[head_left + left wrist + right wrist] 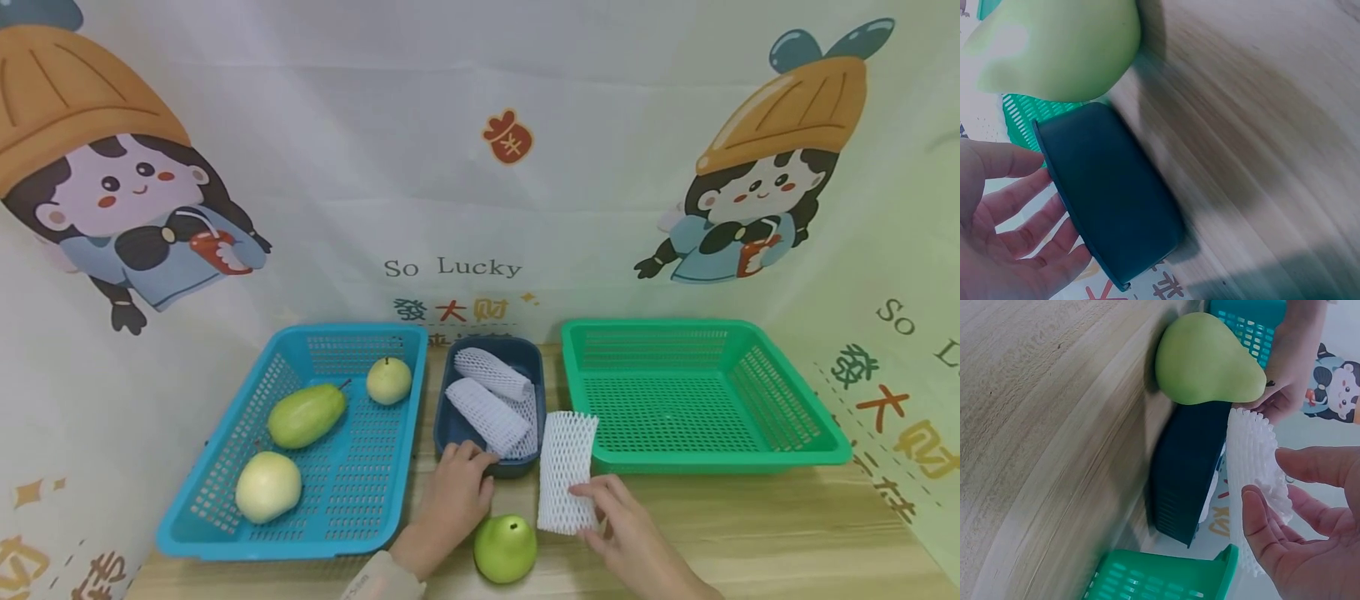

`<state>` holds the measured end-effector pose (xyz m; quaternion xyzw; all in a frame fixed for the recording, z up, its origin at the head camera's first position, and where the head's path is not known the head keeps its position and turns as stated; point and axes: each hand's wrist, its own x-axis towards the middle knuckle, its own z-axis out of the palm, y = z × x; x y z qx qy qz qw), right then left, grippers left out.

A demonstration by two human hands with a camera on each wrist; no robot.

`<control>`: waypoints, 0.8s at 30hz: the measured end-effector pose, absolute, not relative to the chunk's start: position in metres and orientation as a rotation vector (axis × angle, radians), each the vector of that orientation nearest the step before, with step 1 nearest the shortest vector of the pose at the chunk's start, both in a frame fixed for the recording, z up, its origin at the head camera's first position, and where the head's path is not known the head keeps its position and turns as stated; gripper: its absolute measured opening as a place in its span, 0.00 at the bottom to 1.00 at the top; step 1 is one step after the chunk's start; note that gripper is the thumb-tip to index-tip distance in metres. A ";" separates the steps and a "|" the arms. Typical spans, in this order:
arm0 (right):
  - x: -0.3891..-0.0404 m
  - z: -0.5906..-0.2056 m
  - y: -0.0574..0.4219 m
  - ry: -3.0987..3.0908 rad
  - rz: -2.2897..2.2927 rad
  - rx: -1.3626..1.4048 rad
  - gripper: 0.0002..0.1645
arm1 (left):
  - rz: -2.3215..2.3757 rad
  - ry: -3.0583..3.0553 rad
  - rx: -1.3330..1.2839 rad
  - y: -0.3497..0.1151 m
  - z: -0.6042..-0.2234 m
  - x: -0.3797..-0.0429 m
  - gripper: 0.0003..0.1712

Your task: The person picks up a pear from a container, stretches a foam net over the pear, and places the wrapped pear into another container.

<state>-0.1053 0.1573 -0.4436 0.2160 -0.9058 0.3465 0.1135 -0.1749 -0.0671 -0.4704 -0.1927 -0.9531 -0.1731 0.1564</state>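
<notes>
My right hand (633,533) pinches a white foam fruit net (566,467) between thumb and fingers. The net stands upright, right of the small dark blue box (517,469), and looks flattened in the right wrist view. My left hand (453,500) is at the front of that box, its loosely bent fingertips right at the rim in the left wrist view. Two more foam nets (486,417) lie on top of another inside the box. On the table between my hands a green pear (505,550) stands upright, stem up.
On the left a blue basket (341,546) holds a round pale pear (388,381), a long green fruit (306,415) and a pale yellow fruit (267,487). A green basket (720,458) stands on the right. Behind hangs a printed cloth (337,167).
</notes>
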 end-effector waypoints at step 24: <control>-0.113 -0.430 0.157 -2.331 0.990 0.854 0.33 | -1.077 -2.633 -0.683 -0.057 -0.443 -0.159 0.09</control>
